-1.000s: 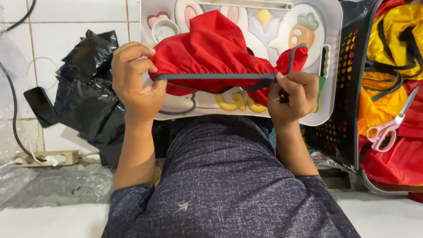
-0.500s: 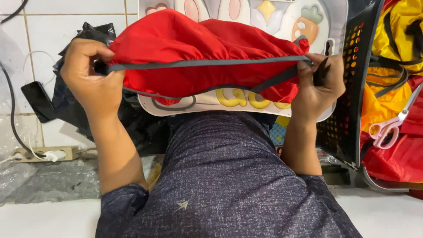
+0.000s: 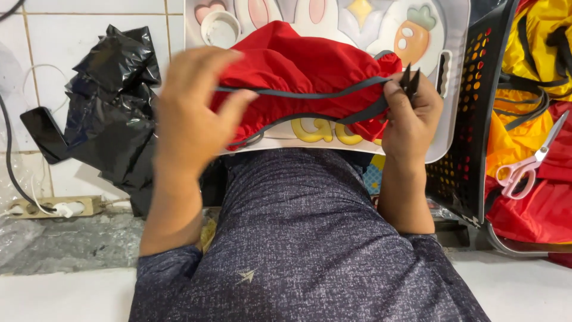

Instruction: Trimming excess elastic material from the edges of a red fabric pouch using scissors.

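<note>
A red fabric piece [image 3: 304, 77] with a dark grey strap [image 3: 310, 95] along its gathered edge lies bunched on a white tray-like board [image 3: 453, 36] with cartoon shapes; the board serves as the landmark here. The fabric covers the board's middle and lower part, above the person's dark speckled lap [image 3: 298, 238].

The right hand [image 3: 411, 113] sits at the board's lower right corner, clenched on the strap end, with two dark strap tips sticking up above its fingers. The left hand [image 3: 190, 113] is at the board's lower left edge, over the fabric's left end. It is blurred; its fingers look loosely spread against the fabric and strap, but I cannot tell whether they pinch anything. The strap runs taut between the two hands, with a second run sagging below it across the board's lower rim.

To the left of the board, a crumpled black plastic bag [image 3: 113, 107] rests on the white tiled floor, and below that bag lies a beige power strip [image 3: 53, 207] with white cables. To the right of the board stands a black perforated basket [image 3: 471, 119]. Beyond the basket lies a heap of yellow and red fabric [image 3: 536, 197], with pink-handled scissors [image 3: 527, 161] resting on top of it.
</note>
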